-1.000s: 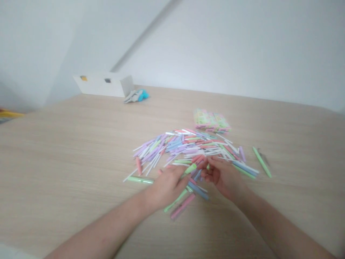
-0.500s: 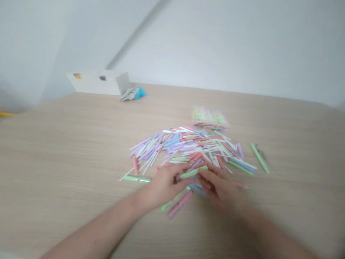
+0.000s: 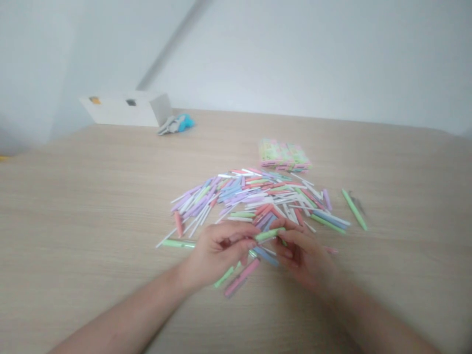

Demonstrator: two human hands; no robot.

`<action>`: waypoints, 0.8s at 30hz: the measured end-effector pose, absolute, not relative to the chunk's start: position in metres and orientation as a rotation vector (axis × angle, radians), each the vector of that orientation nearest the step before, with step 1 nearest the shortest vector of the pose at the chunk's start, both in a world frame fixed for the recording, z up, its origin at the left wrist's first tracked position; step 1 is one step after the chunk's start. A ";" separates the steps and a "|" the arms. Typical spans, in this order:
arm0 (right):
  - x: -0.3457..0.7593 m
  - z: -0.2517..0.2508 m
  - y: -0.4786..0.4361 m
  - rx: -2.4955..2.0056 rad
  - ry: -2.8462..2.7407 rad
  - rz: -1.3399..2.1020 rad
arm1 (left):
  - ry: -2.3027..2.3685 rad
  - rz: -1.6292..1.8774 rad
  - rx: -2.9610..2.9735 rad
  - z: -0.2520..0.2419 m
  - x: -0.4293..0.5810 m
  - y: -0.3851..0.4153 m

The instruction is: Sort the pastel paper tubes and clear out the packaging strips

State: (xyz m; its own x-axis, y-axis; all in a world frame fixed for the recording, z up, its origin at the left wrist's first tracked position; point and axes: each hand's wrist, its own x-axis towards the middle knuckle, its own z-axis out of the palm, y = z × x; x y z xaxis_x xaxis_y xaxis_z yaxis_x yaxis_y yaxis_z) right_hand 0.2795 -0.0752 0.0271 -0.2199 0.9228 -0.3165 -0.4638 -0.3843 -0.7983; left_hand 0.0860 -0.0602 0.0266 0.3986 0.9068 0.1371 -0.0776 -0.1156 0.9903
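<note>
A short light green pen barrel [image 3: 268, 234] spans the gap between my two hands, above the near edge of a pile. My left hand [image 3: 221, 250] pinches its left end between thumb and fingers. At the other end, my right hand [image 3: 304, 248] grips it with closed fingertips. The pile [image 3: 254, 194] beyond them mixes purple, blue, red, green and white pen parts with thin white sticks. Just below my hands lie a pink pen [image 3: 242, 278] and a green pen [image 3: 224, 277], partly covered by my left hand. Another green pen [image 3: 179, 243] rests beside my left wrist.
Stacked pink and green packets [image 3: 283, 155] stand behind the pile. On the right lies a single green pen [image 3: 354, 210] beside a small dark item. A white box [image 3: 121, 110] and a crumpled grey and blue thing [image 3: 177, 124] sit at the back left, near the wall.
My left hand has shifted slightly left along the green barrel, its fingers now pinching the end. My right hand stays on the other end. The whole view has shifted slightly.
</note>
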 end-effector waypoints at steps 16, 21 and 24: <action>0.279 0.027 -0.077 -0.964 -0.809 1.650 | 0.809 0.966 1.366 0.031 0.085 -0.057; 0.279 0.026 -0.077 -0.960 -0.648 1.744 | 0.742 0.930 1.339 0.028 0.084 -0.058; 0.278 0.025 -0.077 -0.965 -0.636 1.891 | 0.719 0.975 1.384 0.027 0.084 -0.059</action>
